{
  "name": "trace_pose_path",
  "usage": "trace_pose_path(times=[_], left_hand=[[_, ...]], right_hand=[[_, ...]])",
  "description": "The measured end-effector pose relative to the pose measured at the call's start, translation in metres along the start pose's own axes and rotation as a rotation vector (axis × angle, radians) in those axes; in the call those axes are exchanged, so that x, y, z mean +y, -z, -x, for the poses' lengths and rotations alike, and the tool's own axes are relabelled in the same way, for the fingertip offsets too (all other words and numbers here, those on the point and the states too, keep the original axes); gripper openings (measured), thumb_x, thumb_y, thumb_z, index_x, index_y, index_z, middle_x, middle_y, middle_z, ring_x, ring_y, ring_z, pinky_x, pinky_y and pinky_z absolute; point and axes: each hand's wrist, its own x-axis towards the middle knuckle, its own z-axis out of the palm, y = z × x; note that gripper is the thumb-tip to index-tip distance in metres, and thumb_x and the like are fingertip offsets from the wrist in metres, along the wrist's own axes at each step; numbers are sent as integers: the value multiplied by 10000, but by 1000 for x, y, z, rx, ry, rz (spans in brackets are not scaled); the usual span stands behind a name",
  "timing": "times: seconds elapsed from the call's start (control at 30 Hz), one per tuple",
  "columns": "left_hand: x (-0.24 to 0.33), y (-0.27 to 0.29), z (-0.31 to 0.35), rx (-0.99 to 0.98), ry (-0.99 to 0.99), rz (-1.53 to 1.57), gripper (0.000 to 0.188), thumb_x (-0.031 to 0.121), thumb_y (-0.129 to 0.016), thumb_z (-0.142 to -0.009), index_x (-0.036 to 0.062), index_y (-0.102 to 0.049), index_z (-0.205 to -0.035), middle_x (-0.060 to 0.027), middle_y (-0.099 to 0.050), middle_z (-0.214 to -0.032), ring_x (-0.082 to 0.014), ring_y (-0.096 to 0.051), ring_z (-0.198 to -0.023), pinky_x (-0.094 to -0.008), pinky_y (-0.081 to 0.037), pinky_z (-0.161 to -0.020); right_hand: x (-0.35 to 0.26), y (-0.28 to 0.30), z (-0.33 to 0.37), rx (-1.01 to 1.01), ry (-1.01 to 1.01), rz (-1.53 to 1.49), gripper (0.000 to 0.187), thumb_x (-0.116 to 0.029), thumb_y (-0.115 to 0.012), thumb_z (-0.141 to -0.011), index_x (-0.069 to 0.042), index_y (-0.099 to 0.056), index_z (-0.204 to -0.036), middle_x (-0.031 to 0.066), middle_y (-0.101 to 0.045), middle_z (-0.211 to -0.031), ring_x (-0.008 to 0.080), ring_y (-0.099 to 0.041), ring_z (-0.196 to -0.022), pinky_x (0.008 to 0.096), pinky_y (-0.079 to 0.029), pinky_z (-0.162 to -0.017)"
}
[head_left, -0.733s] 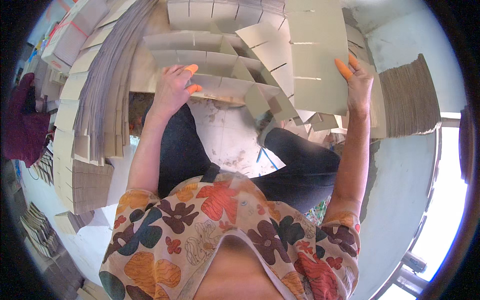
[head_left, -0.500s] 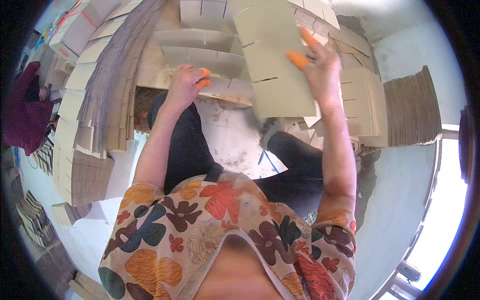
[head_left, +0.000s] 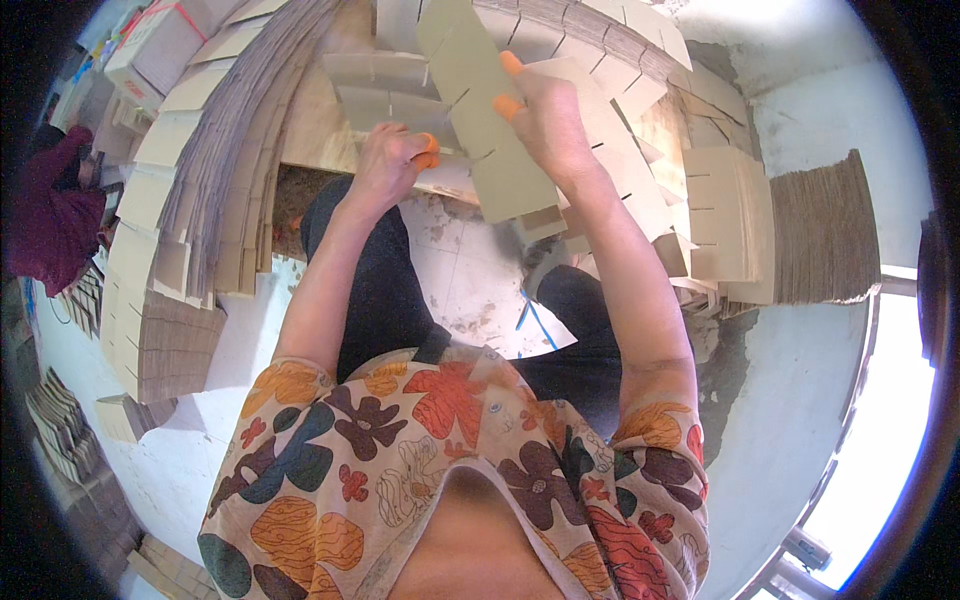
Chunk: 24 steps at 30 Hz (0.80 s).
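Observation:
My right hand (head_left: 550, 125), with orange finger covers on its thumb and a finger, grips a long slotted cardboard strip (head_left: 485, 125). The strip slants over the wooden board in front of me. My left hand (head_left: 388, 168) has the same orange covers, its fingers pinched at the near end of upright slotted cardboard strips (head_left: 390, 108). Those strips stand roughly parallel, partly hidden by the hand and by the long strip. Under my right forearm, more loose slotted strips (head_left: 635, 170) lie fanned out.
Long rows of stacked cardboard (head_left: 225, 130) run along my left. Another cardboard stack (head_left: 825, 225) stands at the right by the wall. A white box (head_left: 155, 60) with a red strap sits far left, near a person in a dark red garment (head_left: 55, 230).
My right hand has swung the long strip leftward and tilted it over the upright strips. The left hand has shifted slightly to the right. Loose strips at the right are now uncovered.

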Motion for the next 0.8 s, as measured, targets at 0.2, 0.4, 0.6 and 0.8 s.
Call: trace_pose_path(times=[0.2, 0.4, 0.6, 0.8], left_hand=[[-8, -7, 0, 25, -35, 15, 122, 94, -740, -681, 54, -661, -765, -106, -613, -684, -296, -572, -691, -401, -441, -722], [0, -5, -6, 10, 10, 44, 125, 92, -741, -681, 53, -657, -764, -120, -617, -699, -314, -578, -699, -407, -446, -740], [3, -3, -7, -19, 60, -1, 132, 89, -741, -678, 48, -658, -771, -134, -601, -718, -336, -558, -702, -416, -445, -720], [-9, -10, -6, -47, 27, -26, 154, 107, -749, -671, 55, -671, -794, -123, -607, -722, -323, -566, -746, -410, -447, -711]], right_hand=[[-1, -28, -6, -141, 30, 103, 274, -61, -641, -791, 58, -586, -1033, 260, -620, -880, 394, -628, -836, 436, -504, -712], [-25, -26, -10, -357, -139, 232, 299, -124, -647, -825, 55, -584, -1057, 260, -619, -933, 415, -596, -891, 445, -482, -764], [-18, -19, -5, -264, 7, 236, 190, -90, -612, -807, 32, -593, -952, 229, -630, -873, 398, -621, -845, 457, -496, -728], [-3, -51, 10, -409, 17, 391, 144, -147, -586, -842, -24, -616, -910, 192, -646, -906, 355, -642, -847, 459, -524, -721]])
